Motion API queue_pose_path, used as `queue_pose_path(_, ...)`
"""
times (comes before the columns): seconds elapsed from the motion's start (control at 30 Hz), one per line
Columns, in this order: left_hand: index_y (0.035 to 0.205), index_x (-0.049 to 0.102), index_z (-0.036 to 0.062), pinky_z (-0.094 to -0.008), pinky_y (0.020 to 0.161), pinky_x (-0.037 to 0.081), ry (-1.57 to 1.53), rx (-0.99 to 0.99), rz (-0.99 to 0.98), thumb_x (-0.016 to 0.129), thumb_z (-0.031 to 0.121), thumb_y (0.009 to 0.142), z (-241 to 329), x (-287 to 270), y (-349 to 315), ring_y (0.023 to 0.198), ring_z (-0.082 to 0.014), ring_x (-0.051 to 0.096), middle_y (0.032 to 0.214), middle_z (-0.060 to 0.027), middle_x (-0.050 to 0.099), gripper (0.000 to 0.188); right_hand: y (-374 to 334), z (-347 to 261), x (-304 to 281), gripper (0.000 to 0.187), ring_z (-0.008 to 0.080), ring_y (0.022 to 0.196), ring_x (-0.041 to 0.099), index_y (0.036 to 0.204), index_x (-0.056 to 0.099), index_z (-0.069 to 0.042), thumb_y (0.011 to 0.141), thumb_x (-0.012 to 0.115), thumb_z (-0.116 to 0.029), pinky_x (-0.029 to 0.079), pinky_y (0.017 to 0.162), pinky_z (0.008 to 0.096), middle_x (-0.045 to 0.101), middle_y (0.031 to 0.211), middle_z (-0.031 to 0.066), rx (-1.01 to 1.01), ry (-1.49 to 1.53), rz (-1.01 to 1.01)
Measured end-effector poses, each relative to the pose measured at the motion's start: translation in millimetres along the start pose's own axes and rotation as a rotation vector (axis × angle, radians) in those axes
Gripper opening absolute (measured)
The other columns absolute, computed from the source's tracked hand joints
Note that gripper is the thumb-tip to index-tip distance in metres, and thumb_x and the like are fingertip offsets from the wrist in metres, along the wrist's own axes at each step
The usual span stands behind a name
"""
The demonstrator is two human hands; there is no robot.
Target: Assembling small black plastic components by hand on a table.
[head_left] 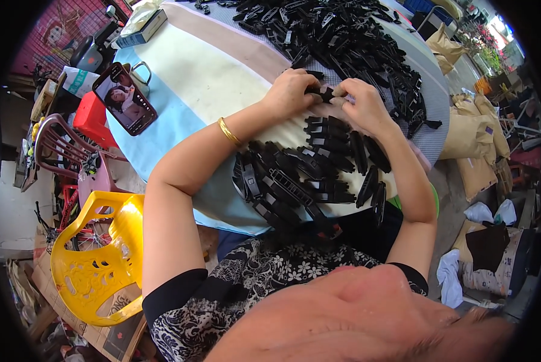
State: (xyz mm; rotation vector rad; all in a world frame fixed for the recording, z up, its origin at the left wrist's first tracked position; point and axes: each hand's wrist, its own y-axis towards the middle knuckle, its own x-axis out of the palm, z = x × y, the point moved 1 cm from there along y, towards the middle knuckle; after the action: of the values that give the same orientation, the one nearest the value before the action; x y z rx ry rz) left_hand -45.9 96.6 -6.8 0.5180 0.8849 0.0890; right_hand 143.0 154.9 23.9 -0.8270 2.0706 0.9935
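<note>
The small black plastic clip (326, 93) sits pinched between my two hands at the middle of the round tabletop (204, 72), just above the rows I have laid out. My left hand (291, 92) closes its grip on the clip's left end, and my right hand (362, 104) pinches the right end with fingertips narrow. I think I am pressing two parts together, though my fingers hide the joint. Near my body lie the arranged black pieces (309, 175), lined side by side, which I judge as done. Beyond my hands the loose heap of black parts (337, 36) looks far bigger, so most remains.
</note>
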Motion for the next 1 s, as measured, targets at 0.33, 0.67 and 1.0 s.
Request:
queue_pose_path(0.33,0.084,0.067,0.0005,-0.0319,0.068,0.049,-0.108,-0.086,-0.078,0.069,0.009,0.068,-1.5,-7.8,3.9,0.074,-0.0262,0.061,0.082,-0.0133,0.06,0.019,-1.0,6.2,-12.1,0.026,0.0281,0.08,0.056,0.087,0.066,0.0,0.064,0.055,0.002,0.047,0.073,0.0356,0.063,0.082,0.0114,-0.144,-0.169,-0.002)
queue_pose_path(0.67,0.081,0.065,-0.0011,-0.0316,0.065,0.048,-0.147,-0.063,-0.316,0.073,0.016,0.069,0.0,-14.6,11.6,0.069,-0.023,0.059,0.077,-0.0118,0.059,0.022,10.5,2.4,-0.6,0.017,0.0267,0.074,0.058,0.081,0.066,0.0,0.066,0.06,-0.003,0.047,0.068,0.0331,0.063,0.078,0.0113,0.044,0.149,-0.2)
queue_pose_path(1.0,0.105,0.06,0.0109,-0.0363,0.083,0.042,0.351,0.157,0.153,0.065,0.014,0.07,-19.1,-0.6,10.8,0.099,-0.0249,0.049,0.09,-0.005,0.06,0.036,107.2,107.5,1.7,0.08,0.0345,0.13,0.03,0.135,0.038,-0.014,0.08,0.034,-0.072,0.02,0.101,0.0615,0.041,0.134,0.0209,0.434,-0.631,0.067)
